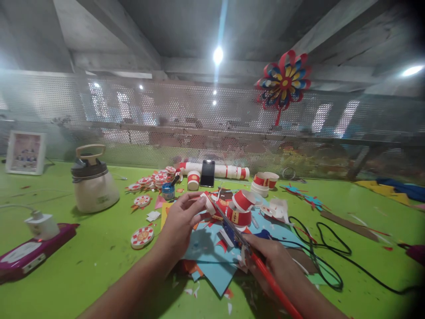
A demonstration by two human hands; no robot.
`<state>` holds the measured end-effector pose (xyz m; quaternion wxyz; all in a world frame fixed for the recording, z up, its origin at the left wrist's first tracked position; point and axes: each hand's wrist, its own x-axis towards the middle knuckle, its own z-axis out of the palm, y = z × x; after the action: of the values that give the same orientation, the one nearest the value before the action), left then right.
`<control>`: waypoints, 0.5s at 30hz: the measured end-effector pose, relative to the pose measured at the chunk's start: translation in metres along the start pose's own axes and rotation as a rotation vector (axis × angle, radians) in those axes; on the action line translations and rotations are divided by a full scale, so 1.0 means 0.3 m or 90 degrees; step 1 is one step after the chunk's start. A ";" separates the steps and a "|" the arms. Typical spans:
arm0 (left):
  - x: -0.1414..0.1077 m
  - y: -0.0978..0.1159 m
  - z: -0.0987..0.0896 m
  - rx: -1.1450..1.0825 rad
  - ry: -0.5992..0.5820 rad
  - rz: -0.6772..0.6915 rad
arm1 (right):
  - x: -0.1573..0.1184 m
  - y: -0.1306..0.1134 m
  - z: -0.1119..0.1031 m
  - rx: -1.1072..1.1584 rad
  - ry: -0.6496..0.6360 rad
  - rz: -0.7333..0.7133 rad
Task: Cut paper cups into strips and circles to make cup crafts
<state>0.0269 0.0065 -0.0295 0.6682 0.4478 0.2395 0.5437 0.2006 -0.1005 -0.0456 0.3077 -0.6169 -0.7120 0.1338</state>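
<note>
In the middle of the head view, my left hand (179,223) pinches a small red and white paper cup piece (207,204) between thumb and fingers. My right hand (274,254) is wrapped round red-handled scissors (270,281), whose long blades point up and left, their tips by the piece. Whether the blades touch it I cannot tell. Just beyond the blades are cut red and white paper cups (239,218), one tilted on top. A blue tool (264,235), perhaps a glue gun, lies partly hidden behind the scissors. Blue paper sheets (206,246) and scraps lie beneath both hands.
Round paper cup pieces (142,238), a blue jar (168,191) and a kettle (94,188) stand left. A phone (207,173) leans on a row of stacked cups (229,171). Black cable (332,252) loops at right. A purple power strip (36,257) lies front left.
</note>
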 end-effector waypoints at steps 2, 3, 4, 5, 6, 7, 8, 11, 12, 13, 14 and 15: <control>0.001 0.003 -0.001 -0.005 0.000 -0.007 | 0.003 0.004 0.000 -0.004 -0.005 -0.011; 0.002 0.003 -0.002 -0.001 0.006 -0.008 | 0.003 0.006 0.000 -0.005 -0.005 -0.012; 0.003 0.002 -0.002 0.005 0.011 -0.007 | 0.004 0.007 0.001 -0.004 -0.001 -0.010; 0.004 0.001 -0.002 0.010 0.015 -0.005 | 0.004 0.007 0.001 -0.001 0.001 -0.007; 0.004 0.000 -0.002 0.015 0.018 -0.003 | 0.004 0.007 0.000 0.002 0.003 -0.005; 0.004 -0.001 -0.001 0.019 0.020 -0.001 | 0.003 0.006 -0.001 0.005 0.000 -0.004; 0.004 -0.003 0.000 0.022 0.023 0.001 | 0.002 0.005 -0.003 0.007 -0.004 -0.002; 0.003 -0.006 0.004 0.024 0.026 0.001 | -0.002 0.008 -0.004 -0.001 -0.015 0.010; 0.002 -0.006 0.006 0.022 0.025 -0.001 | -0.004 0.011 -0.001 -0.005 -0.007 0.012; 0.001 -0.007 0.008 0.018 0.021 -0.003 | -0.005 0.015 0.003 -0.008 -0.001 0.009; 0.000 -0.008 0.009 0.013 0.016 -0.004 | -0.006 0.019 0.008 -0.009 0.008 0.003; -0.002 -0.009 0.009 0.007 0.012 -0.003 | -0.006 0.023 0.015 -0.008 0.016 -0.004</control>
<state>0.0303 0.0052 -0.0306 0.6647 0.4455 0.2498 0.5452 0.2036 -0.1001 -0.0534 0.3129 -0.6181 -0.7110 0.1204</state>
